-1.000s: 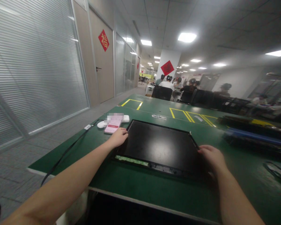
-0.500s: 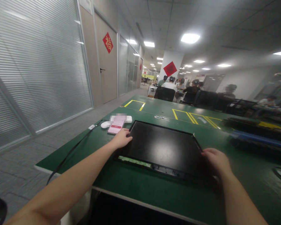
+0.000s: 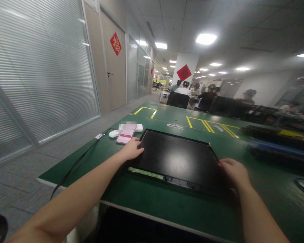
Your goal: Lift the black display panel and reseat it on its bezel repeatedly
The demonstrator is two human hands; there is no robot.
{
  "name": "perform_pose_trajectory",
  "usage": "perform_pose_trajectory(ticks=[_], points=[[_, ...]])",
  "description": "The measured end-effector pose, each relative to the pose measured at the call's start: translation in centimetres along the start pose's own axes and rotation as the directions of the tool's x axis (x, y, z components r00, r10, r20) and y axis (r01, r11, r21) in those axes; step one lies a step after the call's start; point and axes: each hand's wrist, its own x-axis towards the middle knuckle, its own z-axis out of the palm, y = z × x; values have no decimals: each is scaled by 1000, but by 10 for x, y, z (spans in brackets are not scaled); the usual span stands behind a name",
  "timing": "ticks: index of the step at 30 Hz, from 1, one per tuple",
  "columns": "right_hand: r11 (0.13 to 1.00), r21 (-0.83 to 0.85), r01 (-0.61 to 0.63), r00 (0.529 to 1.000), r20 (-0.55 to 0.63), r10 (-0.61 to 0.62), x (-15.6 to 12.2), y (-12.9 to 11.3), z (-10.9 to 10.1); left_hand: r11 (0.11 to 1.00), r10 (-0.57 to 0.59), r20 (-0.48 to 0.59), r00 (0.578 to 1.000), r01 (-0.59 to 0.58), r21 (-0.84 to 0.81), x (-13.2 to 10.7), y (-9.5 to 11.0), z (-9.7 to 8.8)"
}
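A flat black display panel (image 3: 176, 158) lies on the green table (image 3: 167, 206), with a green circuit strip (image 3: 145, 172) along its near edge. My left hand (image 3: 130, 149) grips the panel's left edge, fingers curled over it. My right hand (image 3: 233, 172) grips the right edge near the front corner, fingers bent around it. Just beyond my left hand lie a pink-screened phone (image 3: 126, 134) and a white device (image 3: 114, 133).
A black cable (image 3: 76, 165) runs off the table's left edge. Dark panels and a blue strip (image 3: 278, 148) are stacked at the right. Yellow tape boxes (image 3: 207, 125) mark the far tabletop. Seated people (image 3: 183, 90) and black chairs are beyond. A glass wall and door stand on the left.
The view shifted slightly to the left and then steadied. Both hands stay on the panel's edges; the panel has barely moved.
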Motion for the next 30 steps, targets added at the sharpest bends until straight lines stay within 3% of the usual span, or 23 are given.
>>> perform_pose_trajectory(ticks=[9,13,20,25,30], points=[[998,-57,12,1000,4,-12,-5,-7,-2,997,73,89,993,-75,15,-5,1,-3],[992,-65,107,994,13,-107,-8,-10,-1,990,141,166,976,-138,-29,-13,2,-13],[938,-12,346,925,174,-339,-8,-5,12,915,390,287,875,-335,-224,-21,2,-32],[941,-67,331,918,253,-305,-6,-3,15,898,427,314,848,-358,-254,-21,4,-37],[940,-66,336,920,236,-312,-4,-1,16,853,499,273,822,-410,-324,-20,9,-40]])
